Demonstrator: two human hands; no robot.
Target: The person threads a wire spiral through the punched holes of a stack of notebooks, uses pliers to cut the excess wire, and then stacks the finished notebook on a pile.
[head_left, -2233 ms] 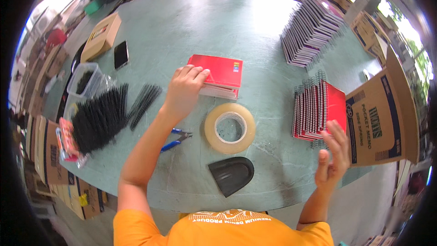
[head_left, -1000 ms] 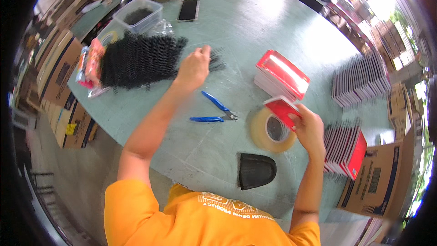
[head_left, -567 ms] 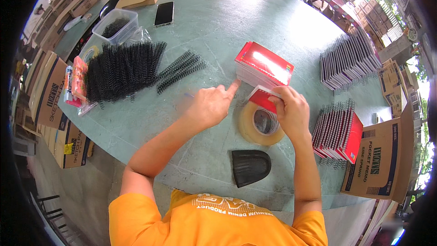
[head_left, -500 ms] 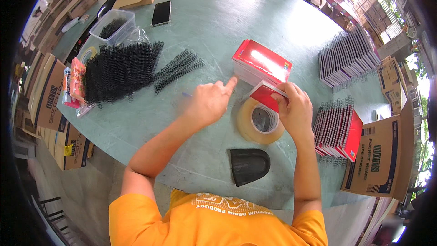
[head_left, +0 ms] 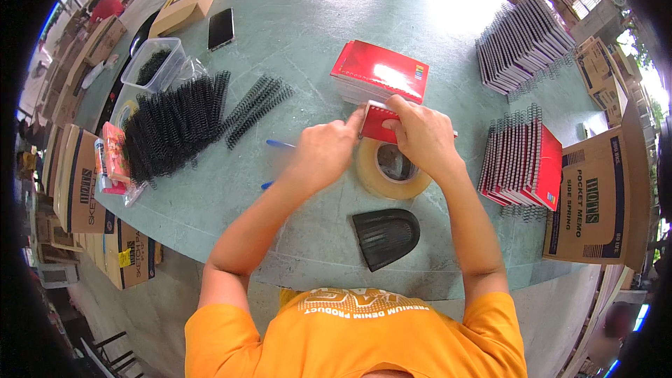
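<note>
A small red memo pad [head_left: 379, 124] with a row of punched holes along its edge is tilted up above a wide roll of clear tape [head_left: 367, 176]. My right hand [head_left: 428, 136] grips it, thumb on the red cover. At the pad's left end, my left hand [head_left: 323, 155] is closed, its forefinger against the edge and the other fingers curled under. Just behind stands a stack of red memo pads [head_left: 381, 70]. Two blue slender pieces [head_left: 280, 143] show beside my left hand, partly hidden by it.
Black spiral coils [head_left: 178, 122] are heaped on the left near a clear plastic tub [head_left: 157, 63] and a phone [head_left: 221, 29]. Coil-threaded pads [head_left: 518, 161] stand in two rows on the right, by an open carton [head_left: 595, 196]. A black curved piece [head_left: 386, 238] lies nearest me.
The memo pad has moved left and is tilted up more. My left forefinger, pointing free of the pad before, now touches its left end. The whole view has shifted slightly.
</note>
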